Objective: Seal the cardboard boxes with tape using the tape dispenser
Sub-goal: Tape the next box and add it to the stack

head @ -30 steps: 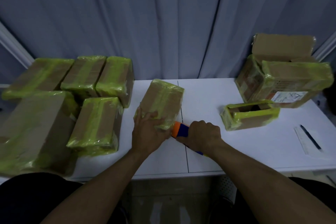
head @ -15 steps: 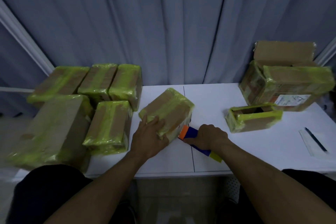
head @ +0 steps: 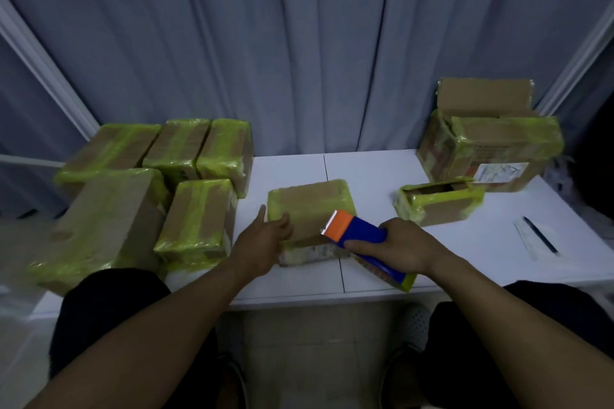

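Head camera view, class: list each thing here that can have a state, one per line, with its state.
Centre box: lying flat, closed, green tape round its edges.
Small box: top open.
Large box: rear flap up.
Tape dispenser: gripped, lifted over the centre box.
Left hand: open, resting on the centre box.
Right hand: closed round the dispenser.
Pen: lying on paper.

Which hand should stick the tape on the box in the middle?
The right hand, probably. It already grips the tape dispenser, whose toothed orange end sits over the middle box. The left hand lies open on that box's left side, steadying it.
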`<control>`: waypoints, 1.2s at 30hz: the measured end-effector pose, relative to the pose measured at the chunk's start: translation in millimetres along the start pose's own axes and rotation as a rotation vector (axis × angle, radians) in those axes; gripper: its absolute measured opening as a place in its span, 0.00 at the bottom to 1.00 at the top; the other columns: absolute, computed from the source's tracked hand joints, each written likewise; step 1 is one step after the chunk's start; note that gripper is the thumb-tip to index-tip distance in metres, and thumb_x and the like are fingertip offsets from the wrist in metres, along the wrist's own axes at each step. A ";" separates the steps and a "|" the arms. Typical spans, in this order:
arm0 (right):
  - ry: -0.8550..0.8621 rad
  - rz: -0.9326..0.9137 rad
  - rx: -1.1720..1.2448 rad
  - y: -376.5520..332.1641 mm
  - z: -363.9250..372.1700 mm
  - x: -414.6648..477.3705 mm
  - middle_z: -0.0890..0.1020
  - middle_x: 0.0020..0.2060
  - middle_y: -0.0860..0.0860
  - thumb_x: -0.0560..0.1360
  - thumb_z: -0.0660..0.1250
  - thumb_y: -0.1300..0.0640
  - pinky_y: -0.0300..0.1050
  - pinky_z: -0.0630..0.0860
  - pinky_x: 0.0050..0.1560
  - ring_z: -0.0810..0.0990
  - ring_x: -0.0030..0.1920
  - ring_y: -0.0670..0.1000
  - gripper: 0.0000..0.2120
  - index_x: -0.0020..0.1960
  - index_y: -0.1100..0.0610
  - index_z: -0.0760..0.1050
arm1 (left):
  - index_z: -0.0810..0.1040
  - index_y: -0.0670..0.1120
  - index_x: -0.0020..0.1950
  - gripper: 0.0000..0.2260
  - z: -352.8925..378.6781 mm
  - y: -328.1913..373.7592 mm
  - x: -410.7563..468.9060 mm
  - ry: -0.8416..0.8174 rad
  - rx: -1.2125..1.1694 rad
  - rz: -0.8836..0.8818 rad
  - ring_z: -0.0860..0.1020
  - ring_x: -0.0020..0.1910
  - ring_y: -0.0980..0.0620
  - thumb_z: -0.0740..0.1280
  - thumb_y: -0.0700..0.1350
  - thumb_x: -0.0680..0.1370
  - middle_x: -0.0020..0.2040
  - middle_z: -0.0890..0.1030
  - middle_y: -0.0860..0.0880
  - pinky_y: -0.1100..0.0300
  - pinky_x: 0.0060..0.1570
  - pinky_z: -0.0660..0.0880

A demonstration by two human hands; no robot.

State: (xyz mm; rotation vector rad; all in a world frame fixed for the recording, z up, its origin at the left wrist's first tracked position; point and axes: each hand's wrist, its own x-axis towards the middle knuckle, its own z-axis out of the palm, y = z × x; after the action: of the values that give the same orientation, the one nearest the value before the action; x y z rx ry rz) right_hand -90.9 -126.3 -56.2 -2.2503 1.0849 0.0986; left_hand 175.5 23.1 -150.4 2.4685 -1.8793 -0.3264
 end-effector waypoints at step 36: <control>-0.043 -0.167 -0.041 -0.6 39.3 -40.6 0.79 0.39 0.43 0.71 0.69 0.30 0.32 0.68 0.35 0.79 0.38 0.40 0.20 0.46 0.44 0.70 | 0.77 0.54 0.68 0.17 -11.9 53.5 -62.8 0.363 -0.739 -0.172 0.74 0.62 0.62 0.68 0.42 0.80 0.65 0.76 0.60 0.72 0.62 0.69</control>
State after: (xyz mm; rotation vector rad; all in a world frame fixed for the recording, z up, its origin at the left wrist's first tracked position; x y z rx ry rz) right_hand -109.5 -76.0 -74.1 -2.3545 0.8767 0.0997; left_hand 110.9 67.1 -121.6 1.9992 -1.1286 -0.4404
